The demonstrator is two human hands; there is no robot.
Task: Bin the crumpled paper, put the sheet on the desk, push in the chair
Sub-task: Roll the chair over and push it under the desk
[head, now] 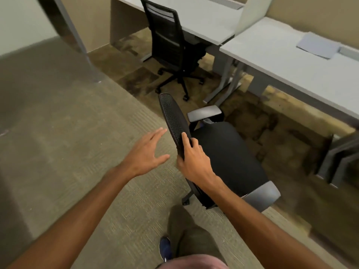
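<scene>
Head view looks down at a black office chair (223, 152) standing on the carpet (77, 152), out from the grey table (291, 65) that runs along the 1 to 3 o'clock side. The chair's mesh backrest (172, 121) is seen nearly edge-on, its seat toward 3 o'clock, with a grey armrest (204, 113) at 12 o'clock of the seat and another (262, 195) at 5 o'clock. The right hand (194, 160) is the grip on the chair: fingers (185, 140) curl over the backrest's top edge and the thumb sits behind it, clenched on the frame. The left hand (147, 152) hovers just beside the backrest at 9 o'clock, released, fingers spread, touching nothing. A pale sheet (318, 46) lies flat on the table at 2 o'clock, well apart from the chair. A second black chair (172, 47) is tucked under another table (194, 16) at 12 o'clock. The person's trouser leg (186, 233) and a blue shoe (165, 249) show at 6 o'clock.
</scene>
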